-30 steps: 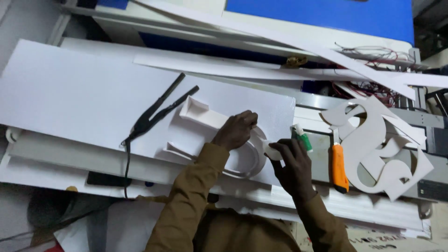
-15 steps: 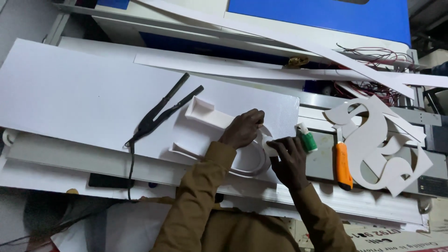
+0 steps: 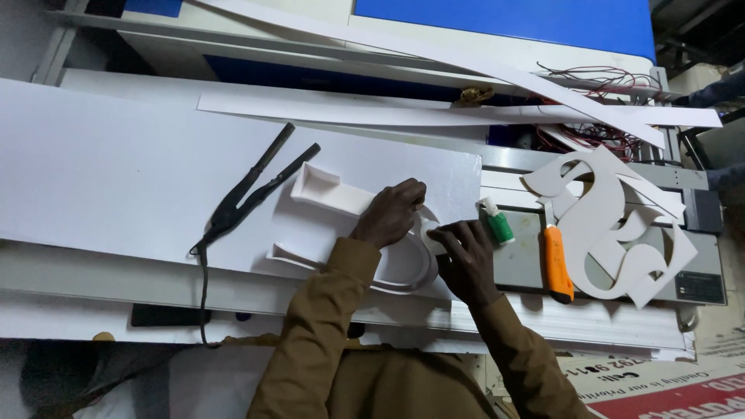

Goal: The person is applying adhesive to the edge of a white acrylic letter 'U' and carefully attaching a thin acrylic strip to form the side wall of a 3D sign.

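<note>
Beside board edge [image 3: 466,167], both hands [image 3: 388,213] [image 3: 463,260].

Single head-worn camera, looking steeply down and forward over the person's own sleeves onto the white surface [image 3: 116,178]. Close range: both hands sit low-centre, left hand [image 3: 390,213] and right hand [image 3: 466,260], with the blue machine panel [image 3: 504,19] along the top edge. No second view, so no shared area.

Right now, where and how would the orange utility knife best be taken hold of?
Probably by the orange handle, pinched across its sides from above. The utility knife lies flat, lengthwise toward the person, blade end pointing away, free of the right hand beside it.
</note>
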